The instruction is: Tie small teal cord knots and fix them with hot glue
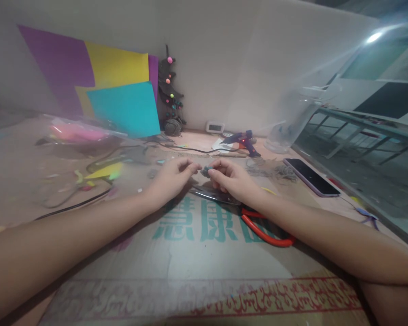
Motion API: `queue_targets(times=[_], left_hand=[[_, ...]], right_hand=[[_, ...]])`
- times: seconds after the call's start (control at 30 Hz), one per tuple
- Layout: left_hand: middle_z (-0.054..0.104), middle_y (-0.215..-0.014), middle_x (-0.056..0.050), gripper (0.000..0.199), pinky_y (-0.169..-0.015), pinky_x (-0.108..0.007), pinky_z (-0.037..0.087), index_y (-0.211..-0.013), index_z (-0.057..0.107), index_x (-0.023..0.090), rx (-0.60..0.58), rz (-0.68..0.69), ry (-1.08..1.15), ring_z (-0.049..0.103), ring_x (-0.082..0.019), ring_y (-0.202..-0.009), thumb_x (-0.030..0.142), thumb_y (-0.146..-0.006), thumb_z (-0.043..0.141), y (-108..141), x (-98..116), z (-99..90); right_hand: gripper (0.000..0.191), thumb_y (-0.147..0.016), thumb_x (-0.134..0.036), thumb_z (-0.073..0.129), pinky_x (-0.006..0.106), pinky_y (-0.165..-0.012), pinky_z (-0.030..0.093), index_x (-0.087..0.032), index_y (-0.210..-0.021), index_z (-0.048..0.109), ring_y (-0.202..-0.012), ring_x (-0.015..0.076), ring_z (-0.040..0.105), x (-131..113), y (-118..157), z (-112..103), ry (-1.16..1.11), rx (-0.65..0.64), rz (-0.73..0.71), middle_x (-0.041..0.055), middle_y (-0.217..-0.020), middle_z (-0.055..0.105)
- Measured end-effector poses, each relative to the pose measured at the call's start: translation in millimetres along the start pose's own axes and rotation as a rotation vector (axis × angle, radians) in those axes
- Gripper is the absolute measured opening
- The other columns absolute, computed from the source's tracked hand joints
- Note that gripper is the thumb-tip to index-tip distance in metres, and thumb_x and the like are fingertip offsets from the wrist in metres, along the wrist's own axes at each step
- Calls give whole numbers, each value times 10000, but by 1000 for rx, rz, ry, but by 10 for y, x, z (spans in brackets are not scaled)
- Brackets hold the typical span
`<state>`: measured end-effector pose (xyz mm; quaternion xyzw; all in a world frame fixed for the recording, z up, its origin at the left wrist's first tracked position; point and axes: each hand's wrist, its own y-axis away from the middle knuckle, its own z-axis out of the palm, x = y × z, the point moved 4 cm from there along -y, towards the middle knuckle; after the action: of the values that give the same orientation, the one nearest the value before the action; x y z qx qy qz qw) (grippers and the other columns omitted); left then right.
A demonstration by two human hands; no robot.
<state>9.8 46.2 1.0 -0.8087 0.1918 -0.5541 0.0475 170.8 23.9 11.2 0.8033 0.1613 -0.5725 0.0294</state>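
In the head view, the right hand (236, 180) pinched a small grey-teal piece (206, 171) between thumb and curled fingers, above a printed cardboard sheet (207, 265). The left hand (175, 177) faced it, thumb and forefinger nearly meeting just beside the piece; whether they gripped anything, I could not tell. Red-handled scissors (282, 243) lay beneath the right wrist.

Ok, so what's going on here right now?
A person's right hand pinches a small dark greenish piece at the fingertips. The left hand is right beside it, thumb and finger close together; whether it touches the piece is unclear. Red-handled scissors lie partly under the right arm, and a glue gun sits behind the hands.
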Motion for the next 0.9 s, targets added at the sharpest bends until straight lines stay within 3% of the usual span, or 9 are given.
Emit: queue_targets(times=[0.2,0.37,0.73,0.9], left_hand=[[701,-804,-34,259,-674,-271,486,-850,666,175,-26,39,-12,655,-197,-774,393,-874,528,50,100,1],[697,-887,-30,280,-557,-249,453,-948,661,181,-65,-49,-61,620,-165,-665,420,-826,578,113,162,16],[667,-822,-8,188,-705,-290,454,-832,612,182,-76,25,-159,619,-177,-758,354,-837,537,111,165,7],[677,-836,-21,167,-760,-313,457,-816,623,181,-63,43,-141,626,-198,-810,333,-819,555,100,183,21]], right_hand=[[153,-859,-328,567,180,-395,269,-189,-844,504,-412,52,381,2,5,-14,1,12,-12,-75,-530,518],[157,-860,-327,572,177,-389,268,-188,-841,502,-411,50,378,13,-5,-1,-27,-6,-23,-83,-523,503],[200,-866,-376,559,183,-387,294,-179,-893,538,-420,60,400,9,-6,10,-6,-50,-24,-65,-554,518],[142,-846,-315,577,181,-376,270,-191,-873,513,-414,56,382,10,0,12,-12,-28,0,-78,-553,509]])
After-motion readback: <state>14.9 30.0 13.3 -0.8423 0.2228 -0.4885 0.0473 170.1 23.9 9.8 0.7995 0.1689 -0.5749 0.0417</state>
